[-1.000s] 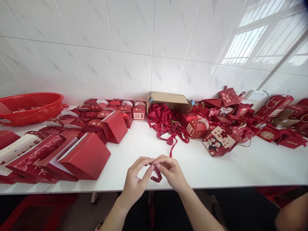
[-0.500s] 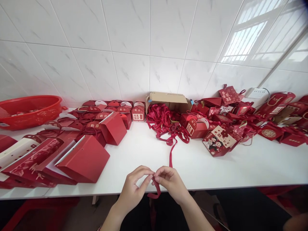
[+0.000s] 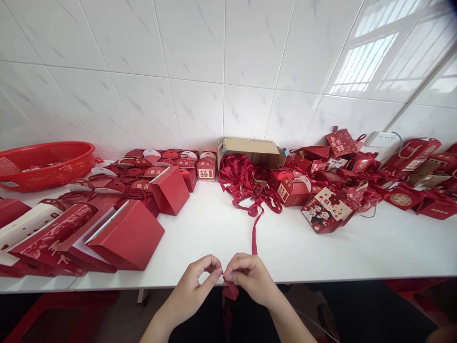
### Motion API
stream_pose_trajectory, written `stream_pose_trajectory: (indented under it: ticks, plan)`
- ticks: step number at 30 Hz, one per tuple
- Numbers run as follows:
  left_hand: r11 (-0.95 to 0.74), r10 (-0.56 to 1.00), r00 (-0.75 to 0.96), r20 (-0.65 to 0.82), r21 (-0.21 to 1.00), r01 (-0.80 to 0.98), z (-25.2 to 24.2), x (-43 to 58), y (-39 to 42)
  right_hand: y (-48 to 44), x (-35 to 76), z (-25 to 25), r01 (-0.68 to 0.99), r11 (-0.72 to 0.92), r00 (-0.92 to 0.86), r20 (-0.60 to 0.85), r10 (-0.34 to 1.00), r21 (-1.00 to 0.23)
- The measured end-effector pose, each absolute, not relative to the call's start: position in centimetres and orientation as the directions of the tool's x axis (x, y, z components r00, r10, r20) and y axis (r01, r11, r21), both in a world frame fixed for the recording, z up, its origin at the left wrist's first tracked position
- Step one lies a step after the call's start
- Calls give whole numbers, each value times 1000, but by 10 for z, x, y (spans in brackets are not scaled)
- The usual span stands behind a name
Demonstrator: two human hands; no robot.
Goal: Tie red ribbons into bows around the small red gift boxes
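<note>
The ribbon (image 3: 254,237) is pinched between your two hands at the front edge of the worktop (image 3: 321,252). Your left hand (image 3: 191,288) and right hand (image 3: 250,281) are both closed on it, thumb and forefinger tips meeting, with a short red end hanging below them. From your right hand the ribbon runs back across the worktop to a tangled pile (image 3: 243,178) spilling out of a carton (image 3: 250,147) against the wall. Left of you lie flat red boxes (image 3: 124,236), with a red basket (image 3: 43,164) beyond them. To the right sits a heap of made-up gift boxes (image 3: 328,207).
</note>
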State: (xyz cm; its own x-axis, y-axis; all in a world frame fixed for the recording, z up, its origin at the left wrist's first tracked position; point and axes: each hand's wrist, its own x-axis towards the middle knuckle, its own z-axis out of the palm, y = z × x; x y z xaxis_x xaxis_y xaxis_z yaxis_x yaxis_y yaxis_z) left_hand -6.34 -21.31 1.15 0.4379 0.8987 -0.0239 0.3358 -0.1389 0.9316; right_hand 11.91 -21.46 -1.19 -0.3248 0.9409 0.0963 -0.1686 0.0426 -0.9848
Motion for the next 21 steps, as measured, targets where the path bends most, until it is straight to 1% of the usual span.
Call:
stream_pose_trajectory:
  ticks: [3, 5, 8, 11, 13, 15, 17, 19, 21]
  plan:
    - [-123, 909, 415, -43, 923, 365, 10, -65, -217, -217, 117, -11, -80, 83, -321, 104, 941, -993]
    - [-90, 916, 396, -65, 929, 360, 8, -65, -222, -218, 116, -12, -69, 104, -347, 122, 930, -992]
    - [0, 922, 368, -115, 954, 300, 5, -65, -229, -218, 116, -16, -77, 165, -394, 182, 901, -983]
    - [101, 915, 370, -163, 978, 182, -1, -64, -235, -218, 117, -21, -78, 247, -449, 256, 856, -966]
    - [186, 897, 398, -191, 981, 53, -7, -62, -239, -219, 118, -23, -102, 266, -488, 281, 826, -959]
    - [303, 867, 443, -230, 948, -101, -15, -60, -244, -221, 117, -26, -118, 256, -513, 280, 812, -959]
    - [399, 840, 472, -267, 894, -203, -21, -61, -247, -223, 115, -28, -114, 234, -528, 259, 809, -965]
    - [409, 834, 475, -283, 893, -188, -23, -65, -246, -224, 112, -29, -104, 213, -517, 236, 823, -971]
    - [298, 871, 426, -244, 952, -63, -19, -73, -236, -225, 111, -30, -118, 194, -483, 227, 846, -974]
